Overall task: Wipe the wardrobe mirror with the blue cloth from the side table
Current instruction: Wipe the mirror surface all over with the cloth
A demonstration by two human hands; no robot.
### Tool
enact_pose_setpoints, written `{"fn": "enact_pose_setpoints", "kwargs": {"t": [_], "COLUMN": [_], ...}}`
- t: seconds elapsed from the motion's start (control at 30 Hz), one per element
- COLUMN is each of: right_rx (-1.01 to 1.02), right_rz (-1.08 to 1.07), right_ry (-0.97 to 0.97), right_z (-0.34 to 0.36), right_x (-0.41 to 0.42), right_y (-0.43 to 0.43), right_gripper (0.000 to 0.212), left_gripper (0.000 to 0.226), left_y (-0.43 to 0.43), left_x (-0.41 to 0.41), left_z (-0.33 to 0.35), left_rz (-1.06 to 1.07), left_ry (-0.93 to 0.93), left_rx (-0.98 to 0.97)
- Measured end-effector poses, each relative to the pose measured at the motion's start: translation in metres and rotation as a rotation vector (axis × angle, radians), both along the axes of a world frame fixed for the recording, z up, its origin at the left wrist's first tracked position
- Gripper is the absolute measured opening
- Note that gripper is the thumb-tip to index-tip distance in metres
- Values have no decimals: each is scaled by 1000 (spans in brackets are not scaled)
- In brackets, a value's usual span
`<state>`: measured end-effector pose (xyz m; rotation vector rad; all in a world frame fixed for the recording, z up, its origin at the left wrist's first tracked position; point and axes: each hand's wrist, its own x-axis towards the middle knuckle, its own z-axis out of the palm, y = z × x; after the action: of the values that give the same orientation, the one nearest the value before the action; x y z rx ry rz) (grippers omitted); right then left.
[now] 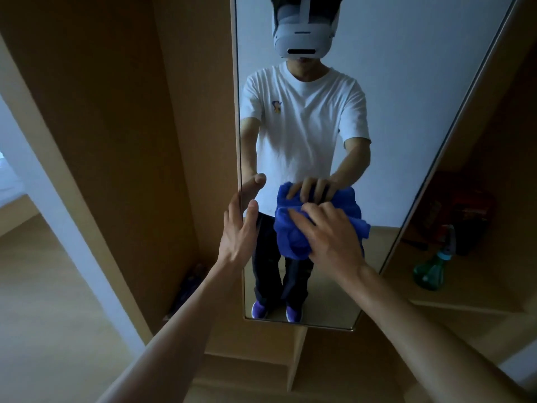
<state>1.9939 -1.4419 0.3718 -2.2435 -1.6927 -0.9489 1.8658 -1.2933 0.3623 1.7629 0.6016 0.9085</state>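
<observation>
A tall wardrobe mirror [406,117] on a wooden door fills the middle of the head view. My right hand [328,234] presses a bunched blue cloth [290,237] against the glass about two thirds of the way down, with its fingers spread over the cloth. My left hand [239,232] lies with straight fingers at the mirror's left edge, the thumb on the glass. The mirror shows a person in a white T-shirt with both arms out, and the cloth and hands doubled.
The wooden wardrobe side panel [116,141] stands to the left of the mirror. On the right, a wooden shelf [465,289] carries a green spray bottle [433,269] and dark objects behind it. Pale wood floor [43,315] lies at the lower left.
</observation>
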Motion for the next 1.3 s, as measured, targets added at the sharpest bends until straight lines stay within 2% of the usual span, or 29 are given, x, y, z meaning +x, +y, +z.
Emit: {"fn": "enact_pose_setpoints", "kwargs": {"t": [0.1, 0.2, 0.27, 0.47, 0.63, 0.7, 0.8, 0.93, 1.13, 1.2, 1.3], "right_rx": [-138, -166, -163, 110, 217, 219, 217, 127, -213, -232, -127], "right_rz": [-41, -25, -14, 7, 25, 18, 14, 80, 20, 36, 60], "right_ry": [8, -6, -2, 87, 122, 93, 23, -34, 2, 10, 43], "right_z": [-28, -37, -33, 34, 73, 69, 47, -3, -63, -60, -39], "right_x": [-3, -4, -1, 16, 21, 21, 20, 11, -5, -4, 1], "right_y": [-4, -5, -6, -11, -11, -9, -6, 4, 12, 12, 8], "right_gripper": [68, 63, 61, 46, 45, 44, 45, 50, 66, 64, 54], "left_gripper": [48, 57, 53, 32, 59, 71, 74, 70, 69, 70, 71], "left_y": [-3, -2, -1, -2, -1, -1, 0, 1, 2, 3, 2], "left_x": [0, 0, -1, -2, 4, 5, 7, 6, 4, 6, 6], "left_z": [1, 2, 0, -1, -6, -7, -11, -11, -12, -14, -17], "left_rz": [14, 26, 28, 3, 43, 42, 48, 53, 58, 58, 52], "left_ry": [-22, 30, 45, 31, 63, 80, 70, 23, 47, 56, 52], "left_rx": [11, -31, -44, -21, -52, -60, -66, -54, -18, -25, -44]}}
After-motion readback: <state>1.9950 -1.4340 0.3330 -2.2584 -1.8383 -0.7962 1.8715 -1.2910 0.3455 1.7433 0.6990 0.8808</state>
